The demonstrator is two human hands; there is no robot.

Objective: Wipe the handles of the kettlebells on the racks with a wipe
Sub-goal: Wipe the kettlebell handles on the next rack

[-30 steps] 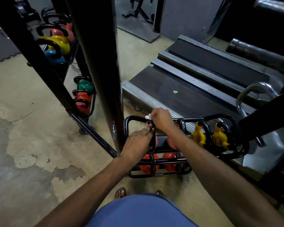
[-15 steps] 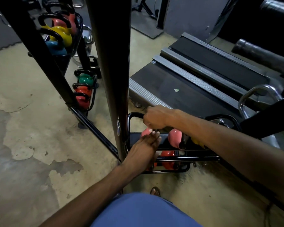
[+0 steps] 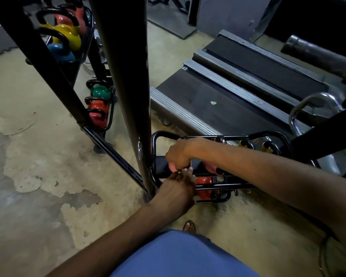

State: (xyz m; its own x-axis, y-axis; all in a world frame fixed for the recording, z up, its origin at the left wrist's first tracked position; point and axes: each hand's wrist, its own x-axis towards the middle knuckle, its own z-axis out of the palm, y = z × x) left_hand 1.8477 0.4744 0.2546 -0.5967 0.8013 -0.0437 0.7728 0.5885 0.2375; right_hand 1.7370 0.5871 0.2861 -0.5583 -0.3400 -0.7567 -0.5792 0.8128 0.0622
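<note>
right hand (image 3: 180, 154) grips pink kettlebell (image 3: 171, 167) | left hand (image 3: 178, 188) released — alongside | black post (image 3: 128, 86) just left

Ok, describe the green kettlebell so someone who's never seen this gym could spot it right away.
Start at the thick black post in the middle of the view. Just left of it, a low black rack near the floor holds three kettlebells in a row. The green kettlebell is the farthest, the only green one; nearer sit two red kettlebells.
</note>
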